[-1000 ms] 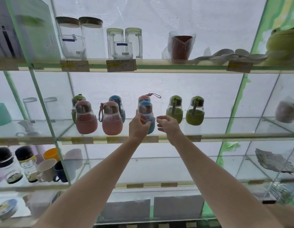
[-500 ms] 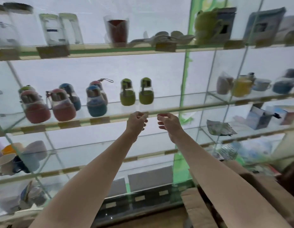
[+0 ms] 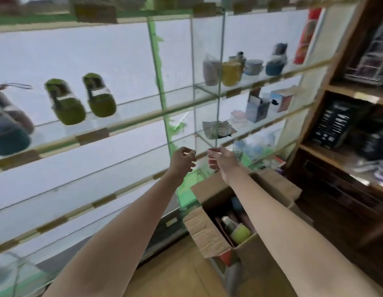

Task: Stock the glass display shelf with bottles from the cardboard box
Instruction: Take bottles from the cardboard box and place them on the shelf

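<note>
While held out in mid-air before the glass display shelf (image 3: 130,118), left hand (image 3: 183,160) and right hand (image 3: 221,161) side by side, a small gap between them, fingers loosely curled, nothing gripped in either. Below and to the right of the hands, on the wooden floor (image 3: 175,277): open cardboard box (image 3: 207,234), flaps spread, right forearm crossing above it. Inside, several bottles, among them a lime-green bottle (image 3: 239,233) beside a steel-capped one; others too blurred to tell. Up and to the left of the hands, on a glass tier: two green bottles (image 3: 101,103) standing side by side, farther left a blue bottle (image 3: 8,138) and a pink one behind it, all smeared by motion. Above and right of the hands, mugs (image 3: 230,73) and small cartons on neighbouring tiers; far right, a dark wooden cabinet (image 3: 340,179).
</note>
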